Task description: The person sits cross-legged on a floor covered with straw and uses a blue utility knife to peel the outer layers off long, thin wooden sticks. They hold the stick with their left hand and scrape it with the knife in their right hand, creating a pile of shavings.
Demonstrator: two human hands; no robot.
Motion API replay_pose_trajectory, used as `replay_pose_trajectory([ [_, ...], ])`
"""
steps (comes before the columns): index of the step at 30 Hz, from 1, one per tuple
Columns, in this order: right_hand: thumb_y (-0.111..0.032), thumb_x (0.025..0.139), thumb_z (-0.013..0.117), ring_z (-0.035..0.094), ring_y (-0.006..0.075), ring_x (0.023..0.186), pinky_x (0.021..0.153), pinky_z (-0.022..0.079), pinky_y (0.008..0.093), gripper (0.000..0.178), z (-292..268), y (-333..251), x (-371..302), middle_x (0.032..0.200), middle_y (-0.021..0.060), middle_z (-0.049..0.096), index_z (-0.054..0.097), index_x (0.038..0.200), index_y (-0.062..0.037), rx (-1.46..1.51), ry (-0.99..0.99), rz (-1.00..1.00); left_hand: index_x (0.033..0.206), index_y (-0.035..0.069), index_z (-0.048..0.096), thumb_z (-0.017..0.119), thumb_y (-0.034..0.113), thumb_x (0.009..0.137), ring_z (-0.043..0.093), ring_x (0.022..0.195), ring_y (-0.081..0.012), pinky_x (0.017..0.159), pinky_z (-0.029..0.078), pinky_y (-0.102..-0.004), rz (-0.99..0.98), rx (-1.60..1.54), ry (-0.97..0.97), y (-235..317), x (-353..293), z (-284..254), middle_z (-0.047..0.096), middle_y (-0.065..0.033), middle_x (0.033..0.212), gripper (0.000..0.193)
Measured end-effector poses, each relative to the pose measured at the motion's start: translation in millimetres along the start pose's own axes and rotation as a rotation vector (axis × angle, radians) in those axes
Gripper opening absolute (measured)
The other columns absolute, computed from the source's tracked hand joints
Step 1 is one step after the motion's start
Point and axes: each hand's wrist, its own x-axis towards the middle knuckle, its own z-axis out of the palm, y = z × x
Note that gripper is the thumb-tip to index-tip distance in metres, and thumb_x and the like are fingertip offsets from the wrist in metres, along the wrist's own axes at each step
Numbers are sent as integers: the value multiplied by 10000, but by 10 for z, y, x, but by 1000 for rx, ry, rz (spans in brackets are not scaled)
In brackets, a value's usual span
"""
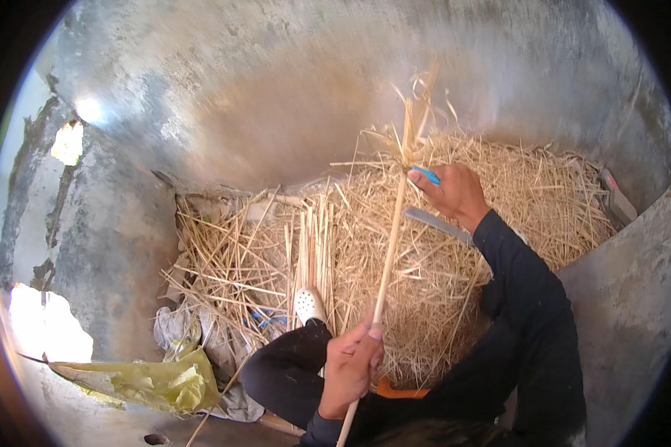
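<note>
A long pale bamboo-like stick (392,261) slants up across the middle, with curled shavings (410,141) bunched near its far end. My left hand (353,366) is closed around its lower part, near my knee. My right hand (455,192) is closed with the thumb stretched along a small blue piece (427,176), which meets the stick just below the shavings. Below that hand a grey flat blade (436,223) points left; my wrist hides its other end, so I cannot tell whether I hold it.
Straw-like shavings (544,201) are heaped ahead and right. Several pale sticks (313,246) lie by my shoe (309,305). A yellow sheet (171,384) and crumpled grey sacking (177,328) lie at left. Stained walls (276,89) close in; an orange edge (399,389) shows beneath me.
</note>
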Motion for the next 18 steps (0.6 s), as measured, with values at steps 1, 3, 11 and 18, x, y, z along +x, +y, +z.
replay_pose_trajectory([
  [1, -770, 849, 391, 477, 238, 374, 420, 392, 395, 790, -94, -243, -73, 408, 74, 444, 619, 553, -74, 140, -49, -49, 1356, -56, 460, 509, 144, 984, 348, 531, -25, 489, 293, -184, 1, -42, -7, -27, -27, -82, 392, 57, 627, 425],
  [3, -790, 826, 407, 475, 230, 370, 431, 400, 392, 778, 20, -421, -344, 404, 59, 442, 627, 568, -90, 83, -99, -271, 1390, -26, 436, 496, 115, 998, 368, 567, -18, 501, 288, -170, 47, -135, -55, -28, 43, -138, 410, 55, 656, 421],
  [11, -811, 807, 404, 457, 221, 348, 415, 399, 368, 780, -52, -193, -207, 395, 47, 439, 622, 555, -105, 75, -167, -105, 1348, -72, 464, 520, 164, 979, 333, 489, -26, 477, 280, -180, 55, 3, 8, -17, 6, -15, 389, 51, 589, 442],
  [18, -786, 839, 381, 496, 217, 381, 404, 390, 381, 791, 51, -580, -615, 414, 64, 468, 605, 545, -87, 106, -55, -396, 1383, -36, 440, 502, 118, 992, 359, 563, -28, 516, 295, -187, 58, -94, -11, -6, 73, -115, 402, 59, 642, 425],
])
